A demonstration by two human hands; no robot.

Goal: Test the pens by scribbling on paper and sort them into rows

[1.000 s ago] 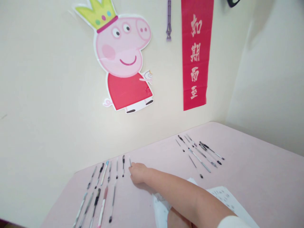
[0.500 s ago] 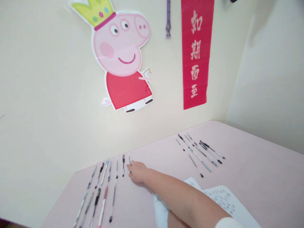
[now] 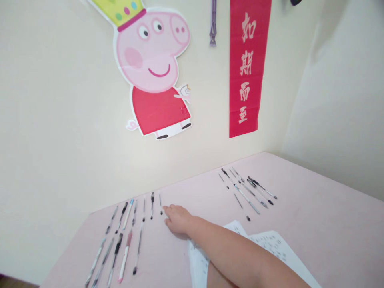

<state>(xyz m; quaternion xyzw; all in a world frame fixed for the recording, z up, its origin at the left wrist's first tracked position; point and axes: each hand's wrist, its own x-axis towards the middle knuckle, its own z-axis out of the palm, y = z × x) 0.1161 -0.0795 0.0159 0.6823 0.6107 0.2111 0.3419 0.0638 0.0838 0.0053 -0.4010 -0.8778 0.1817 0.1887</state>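
My right hand [image 3: 177,219] reaches in from the lower right, low over the pink table [image 3: 180,260]. Its thumb and fingers are apart and nothing is between them. Just left of the fingertips lies a thin pen refill [image 3: 160,204] with a dark end. Beside it are a black-capped pen [image 3: 152,206] and another slim refill [image 3: 144,210]. Farther left, several pens form a back row, among them a blue-and-white pen [image 3: 128,214]. A nearer row includes a pink-and-white pen [image 3: 125,258] and a long clear pen with a dark tip [image 3: 138,248]. My left hand is not visible.
Another group of pens and refills [image 3: 246,199] lies at the back right. White sheets with writing [image 3: 271,244] rest under my forearm; bare skin shows below it. On the wall hang a cartoon pig cutout [image 3: 162,108], a red banner [image 3: 247,80] and a purple strap [image 3: 213,24].
My right hand has let go of the thin refill and drawn slightly right, leaving it lying at the end of the back row. The camera view has shifted a little.
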